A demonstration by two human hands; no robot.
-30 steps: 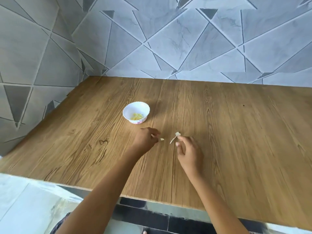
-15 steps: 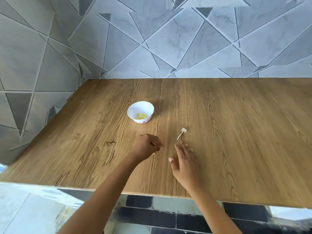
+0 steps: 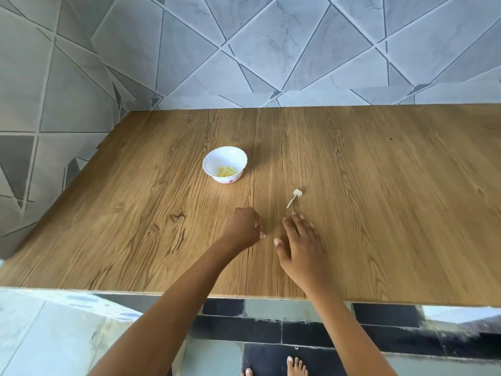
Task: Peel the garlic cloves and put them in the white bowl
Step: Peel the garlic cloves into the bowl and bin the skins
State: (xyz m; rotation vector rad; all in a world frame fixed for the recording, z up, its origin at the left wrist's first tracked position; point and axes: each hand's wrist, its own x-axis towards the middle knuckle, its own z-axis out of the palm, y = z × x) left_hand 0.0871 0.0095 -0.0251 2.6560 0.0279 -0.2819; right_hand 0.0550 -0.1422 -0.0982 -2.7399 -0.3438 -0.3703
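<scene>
A small white bowl point(image 3: 225, 164) with peeled yellowish garlic cloves point(image 3: 226, 171) stands on the wooden table point(image 3: 379, 213), left of centre. A bare garlic stem with its root end point(image 3: 295, 197) lies to the bowl's right. My left hand point(image 3: 244, 229) is below the bowl, fingers curled tight and pinched together; the small clove it closed over is hidden inside them. My right hand point(image 3: 299, 242) lies flat and open just below the stem, fingertips a little short of it, holding nothing.
Grey patterned tiles point(image 3: 271, 50) form the wall behind the table and on its left. The table's front edge point(image 3: 244, 294) runs across the lower view, with a tiled floor and bare toes point(image 3: 296, 366) beneath it.
My right hand let go of the stem, pulled back toward me and opened flat. My left hand closed over the small clove piece and drew back slightly.
</scene>
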